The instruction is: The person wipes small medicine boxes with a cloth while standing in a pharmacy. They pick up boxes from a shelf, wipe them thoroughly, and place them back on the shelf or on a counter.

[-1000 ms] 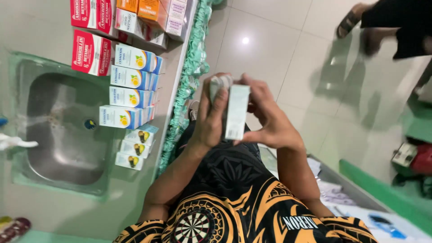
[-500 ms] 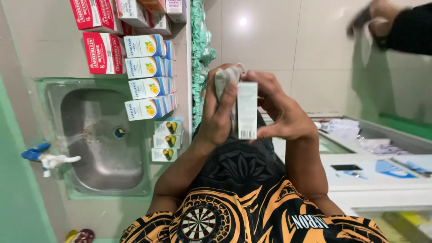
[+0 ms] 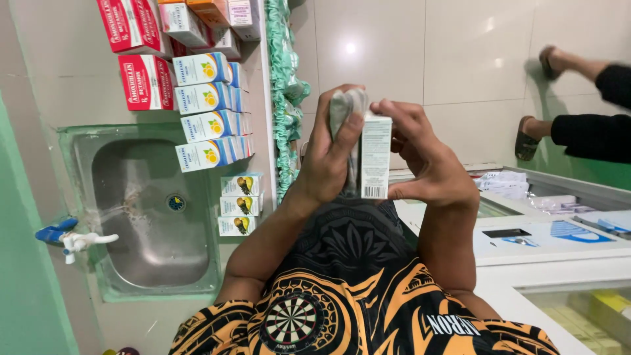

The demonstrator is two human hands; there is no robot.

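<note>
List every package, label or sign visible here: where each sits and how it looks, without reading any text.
White carton: pinched between left hand and right hand, tall, barcode at its lower end.
Crumpled grey cloth: pressed on the carton by the left hand.
Red boxes: counter, above the sink.
Blue-and-white boxes: stacked row beside them, fruit picture.
Small pale boxes: three, right of the sink.
Orange box: top edge.

Four blue-white boxes [image 3: 209, 109], three small boxes [image 3: 239, 204], two red boxes [image 3: 139, 54].
</note>
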